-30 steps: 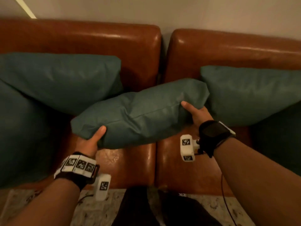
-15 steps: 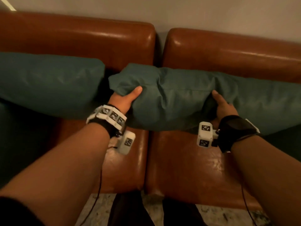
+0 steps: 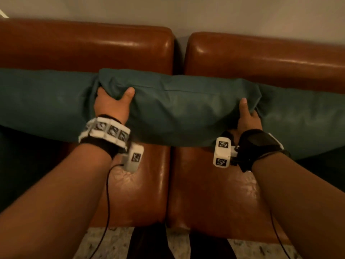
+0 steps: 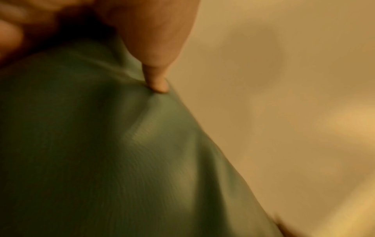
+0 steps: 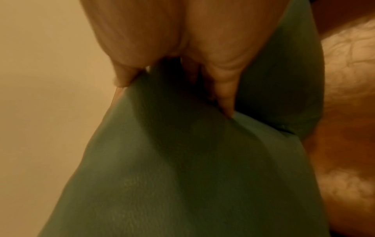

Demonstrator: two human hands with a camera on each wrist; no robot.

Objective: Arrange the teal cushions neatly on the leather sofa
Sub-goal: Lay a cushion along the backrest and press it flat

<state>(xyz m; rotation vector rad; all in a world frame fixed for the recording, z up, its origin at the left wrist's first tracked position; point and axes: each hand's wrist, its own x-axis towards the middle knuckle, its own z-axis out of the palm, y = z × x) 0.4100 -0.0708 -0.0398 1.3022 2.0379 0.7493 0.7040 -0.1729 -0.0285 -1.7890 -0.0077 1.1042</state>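
Note:
The middle teal cushion (image 3: 183, 111) stands against the brown leather sofa's backrest (image 3: 89, 49), across the gap between the two back sections. My left hand (image 3: 112, 101) grips its left end, thumb on the front face, fingers hidden behind the fabric. My right hand (image 3: 246, 116) grips its right end the same way. A second teal cushion (image 3: 43, 101) leans on the backrest at the left and a third teal cushion (image 3: 302, 120) at the right, both touching the middle one. Up close, the left wrist view shows the cushion (image 4: 101, 152) under my thumb; the right wrist view shows the cushion (image 5: 182, 168) pinched.
Two brown leather seat pads (image 3: 211, 189) lie bare in front of the cushions. A pale wall (image 3: 186, 10) rises behind the sofa. A speckled floor (image 3: 112, 243) and my dark legs show at the bottom edge. Cables hang from both wrist cameras.
The middle cushion has gone from being held tilted above the seat to standing against the backrest between the two others. Both hands moved forward with it and still grip its ends.

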